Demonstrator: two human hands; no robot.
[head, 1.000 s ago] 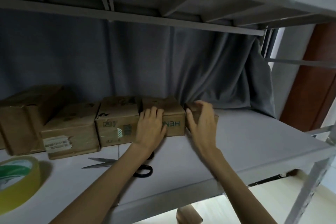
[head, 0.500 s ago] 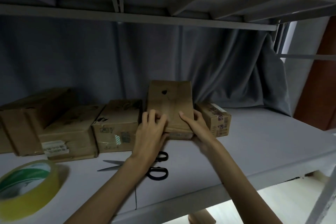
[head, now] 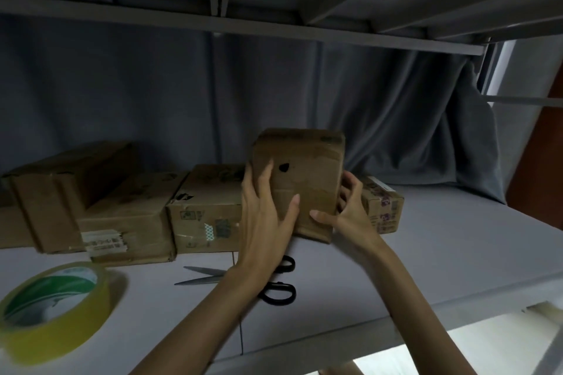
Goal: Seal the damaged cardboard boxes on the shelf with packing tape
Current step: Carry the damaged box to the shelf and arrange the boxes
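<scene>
Two tools lie nearest me on the shelf: the roll of tape at the front left corner, and the scissors just under my left forearm, blades pointing left. Neither is in hand.

Beyond them, my left hand grips the left face of the box, fingers spread up the side and thumb laid across the front. My right hand holds the right side, thumb on the front lower edge, fingers curled behind. The box is tipped up, long axis near vertical, lower edge just above or touching the shelf; I cannot tell which. A dark hole shows on the face turned to me.

Judgement: the box sits dead ahead between both hands, equally near each. The tape lies well to the left, so the left hand is the nearer one to fetch it.

Farther back, more boxes stand in a row: three to the left, one to the right. A grey curtain hangs behind.
</scene>
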